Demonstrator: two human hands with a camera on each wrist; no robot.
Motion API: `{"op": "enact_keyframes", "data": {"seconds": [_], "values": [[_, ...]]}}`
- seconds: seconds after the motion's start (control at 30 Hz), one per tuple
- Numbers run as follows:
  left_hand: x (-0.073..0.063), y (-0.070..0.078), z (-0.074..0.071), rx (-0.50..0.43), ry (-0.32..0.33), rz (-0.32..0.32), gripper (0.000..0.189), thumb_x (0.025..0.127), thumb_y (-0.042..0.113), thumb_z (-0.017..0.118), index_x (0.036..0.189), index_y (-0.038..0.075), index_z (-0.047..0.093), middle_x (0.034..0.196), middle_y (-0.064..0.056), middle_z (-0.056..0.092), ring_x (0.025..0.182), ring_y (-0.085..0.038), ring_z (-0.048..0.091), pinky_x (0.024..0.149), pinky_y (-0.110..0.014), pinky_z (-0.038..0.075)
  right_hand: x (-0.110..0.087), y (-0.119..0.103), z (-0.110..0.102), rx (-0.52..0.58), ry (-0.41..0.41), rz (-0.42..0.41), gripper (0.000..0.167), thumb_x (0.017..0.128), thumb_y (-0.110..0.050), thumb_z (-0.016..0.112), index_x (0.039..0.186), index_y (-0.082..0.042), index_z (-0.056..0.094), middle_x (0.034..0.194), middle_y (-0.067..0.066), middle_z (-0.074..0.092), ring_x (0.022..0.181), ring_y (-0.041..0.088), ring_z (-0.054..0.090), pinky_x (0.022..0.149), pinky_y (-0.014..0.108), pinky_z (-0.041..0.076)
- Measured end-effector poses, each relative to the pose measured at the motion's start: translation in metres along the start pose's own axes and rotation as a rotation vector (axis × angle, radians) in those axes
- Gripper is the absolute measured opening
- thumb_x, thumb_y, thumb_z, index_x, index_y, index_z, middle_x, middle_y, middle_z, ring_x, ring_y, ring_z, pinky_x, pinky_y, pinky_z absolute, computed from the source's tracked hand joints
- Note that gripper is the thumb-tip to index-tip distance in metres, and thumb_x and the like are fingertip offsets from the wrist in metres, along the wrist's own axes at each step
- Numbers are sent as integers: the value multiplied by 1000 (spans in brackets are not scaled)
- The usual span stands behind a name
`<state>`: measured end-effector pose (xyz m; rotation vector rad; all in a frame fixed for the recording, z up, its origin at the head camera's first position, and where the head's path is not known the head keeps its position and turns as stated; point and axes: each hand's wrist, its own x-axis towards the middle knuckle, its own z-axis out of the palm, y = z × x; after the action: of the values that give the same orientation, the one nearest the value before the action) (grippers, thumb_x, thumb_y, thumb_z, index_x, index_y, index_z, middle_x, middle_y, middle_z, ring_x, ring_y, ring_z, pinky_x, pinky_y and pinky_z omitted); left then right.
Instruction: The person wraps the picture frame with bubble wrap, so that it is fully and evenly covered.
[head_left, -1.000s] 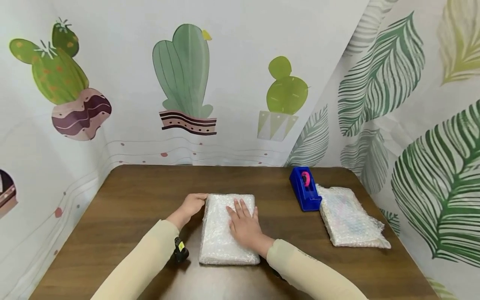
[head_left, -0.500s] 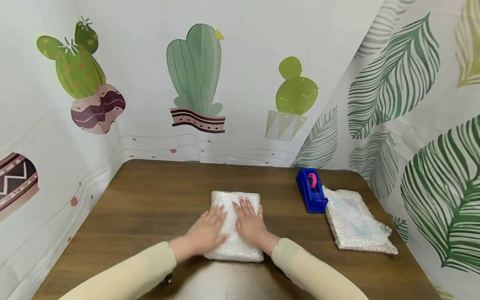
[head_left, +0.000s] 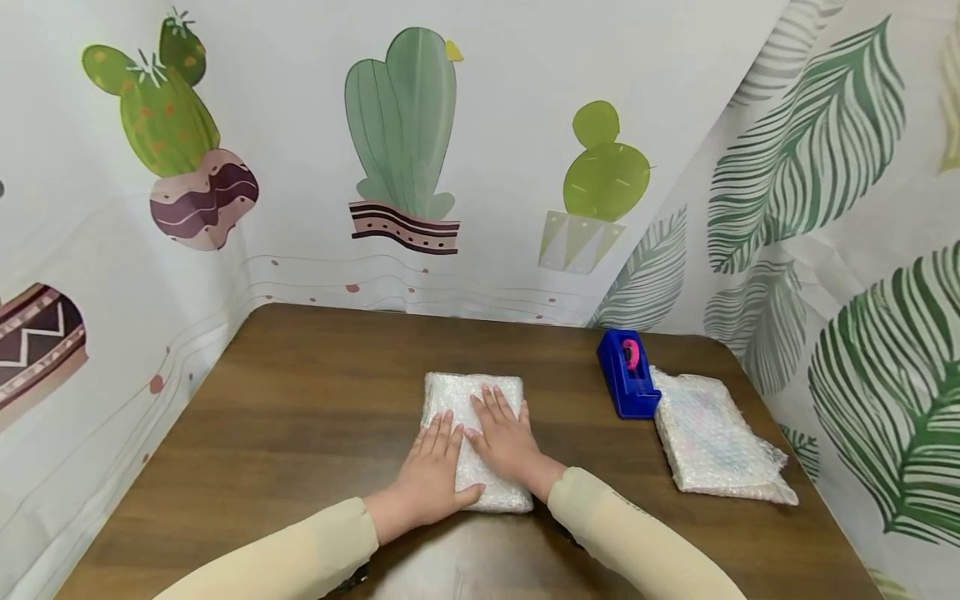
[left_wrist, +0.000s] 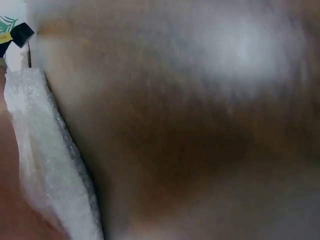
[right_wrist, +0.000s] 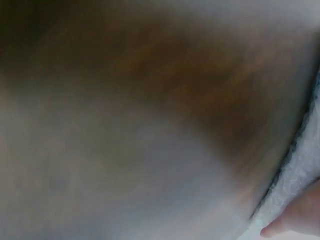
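Note:
A flat rectangular package in bubble wrap (head_left: 487, 487) lies on the wooden table in front of the person. Across its left side rests the left hand (head_left: 431, 475), fingers straight and thumb spread toward the near edge. The right hand (head_left: 506, 437) lies flat on the upper right part, its fingers pointing away from the body. In the left wrist view the package's wrapped edge (left_wrist: 55, 165) runs down the left side, with part of the hand over it. The right wrist view catches a strip of the bubble wrap (right_wrist: 300, 170) and a fingertip at lower right.
A blue tape dispenser (head_left: 630, 383) with a pink roll stands at the right rear of the table (head_left: 315, 392). Beside it lies a second bubble-wrapped package (head_left: 716, 437), a loose flap at its near right corner. A cloth printed with cacti and leaves hangs behind.
The left hand has gone from gripping the package's far left corner to lying flat on its left side. The right hand stays on top. The head view has shifted slightly.

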<state>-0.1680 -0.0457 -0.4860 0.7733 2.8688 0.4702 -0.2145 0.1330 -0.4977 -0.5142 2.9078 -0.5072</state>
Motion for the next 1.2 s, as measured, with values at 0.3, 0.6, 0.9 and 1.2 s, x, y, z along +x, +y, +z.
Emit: {"op": "enact_keyframes", "data": {"seconds": [0.3, 0.6, 0.9, 1.2], "values": [[-7, 11, 0, 101, 34, 51, 74, 101, 47, 55, 151, -6, 44, 163, -22, 39, 153, -36, 38, 123, -52, 37, -3, 1, -1, 8, 13, -35, 59, 108, -38, 41, 163, -18, 29, 172, 17, 20, 161, 37, 16, 122, 77, 11], [-17, 19, 2, 190, 8, 115, 60, 107, 36, 46, 153, -2, 44, 164, -16, 40, 153, -32, 39, 122, -49, 40, -3, 1, 3, -8, 41, -58, 56, 109, -27, 39, 161, -11, 30, 171, 16, 22, 160, 38, 19, 121, 77, 13], [-13, 20, -2, 194, -23, 120, 71, 105, 48, 46, 154, -4, 41, 166, -18, 36, 154, -34, 37, 123, -49, 38, -3, 2, 1, -80, 54, -30, 51, 109, -30, 41, 158, -15, 40, 171, 14, 24, 160, 36, 20, 120, 79, 13], [-14, 17, -3, 212, -57, 128, 75, 104, 58, 42, 153, 0, 45, 165, -19, 36, 154, -33, 37, 123, -49, 38, -41, -7, -10, -33, 60, -46, 52, 106, -23, 50, 155, -7, 43, 168, 14, 34, 157, 39, 28, 118, 80, 18]]}}
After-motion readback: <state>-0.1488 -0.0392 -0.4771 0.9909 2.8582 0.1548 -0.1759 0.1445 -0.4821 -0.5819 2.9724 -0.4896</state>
